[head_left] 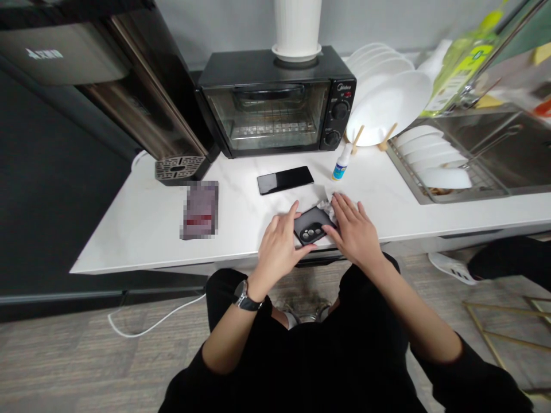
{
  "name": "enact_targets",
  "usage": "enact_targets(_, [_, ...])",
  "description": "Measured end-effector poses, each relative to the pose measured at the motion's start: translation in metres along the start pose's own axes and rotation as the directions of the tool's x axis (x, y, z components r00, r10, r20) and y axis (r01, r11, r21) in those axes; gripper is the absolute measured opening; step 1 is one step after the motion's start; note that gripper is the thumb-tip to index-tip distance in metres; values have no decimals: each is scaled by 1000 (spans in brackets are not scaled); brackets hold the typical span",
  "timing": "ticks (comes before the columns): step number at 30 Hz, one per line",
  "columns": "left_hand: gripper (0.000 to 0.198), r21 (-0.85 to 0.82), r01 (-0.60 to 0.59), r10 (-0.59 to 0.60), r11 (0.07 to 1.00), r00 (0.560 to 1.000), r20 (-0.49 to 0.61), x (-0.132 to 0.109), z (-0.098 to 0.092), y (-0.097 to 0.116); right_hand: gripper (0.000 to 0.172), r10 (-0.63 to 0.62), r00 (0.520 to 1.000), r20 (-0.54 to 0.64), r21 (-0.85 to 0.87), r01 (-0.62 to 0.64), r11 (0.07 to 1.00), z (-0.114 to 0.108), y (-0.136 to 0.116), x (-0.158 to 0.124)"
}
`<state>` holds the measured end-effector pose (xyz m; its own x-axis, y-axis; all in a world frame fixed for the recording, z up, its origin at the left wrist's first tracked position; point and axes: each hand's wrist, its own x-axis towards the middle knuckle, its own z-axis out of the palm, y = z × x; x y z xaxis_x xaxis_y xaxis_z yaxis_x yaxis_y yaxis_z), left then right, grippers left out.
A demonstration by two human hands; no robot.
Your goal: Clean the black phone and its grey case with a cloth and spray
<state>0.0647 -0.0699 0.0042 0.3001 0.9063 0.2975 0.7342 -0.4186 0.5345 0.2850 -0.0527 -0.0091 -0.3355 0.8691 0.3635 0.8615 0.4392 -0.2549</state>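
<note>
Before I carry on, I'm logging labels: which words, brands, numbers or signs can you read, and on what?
"Midea": front of the toaster oven.
Too small: markings beside its knobs; the wristwatch dial.
Too blurred: logo on the water dispenser; labels on the small white-topped bottle and green dish-soap bottle.
Pixelated: the purple item; nothing legible.

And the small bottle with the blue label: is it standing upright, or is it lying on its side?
Upright: the small bottle stands with its base on the white counter and its white top pointing up.
</note>
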Motion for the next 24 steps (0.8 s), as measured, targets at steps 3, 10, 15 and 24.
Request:
enact_targets(3, [111,38,15,-15,999,1000,7,0,1,-2,86,-146,988,56,72,142,987,10,-39,-8])
enact_targets(10, [114,32,-7,6,999,1000,13,0,-1,-1,83,-123,990,66,62,119,991,-2,-3,-6])
enact_targets(15, [119,17,-8,8,1000,1000,14,2,-1,0,93,-39,999,30,28,38,999,-2,-1,-5])
enact_targets(24, [104,40,-17,17,999,1000,5,1,-3,-2,66,-137,989,56,136,129,982,-7,-9,-4])
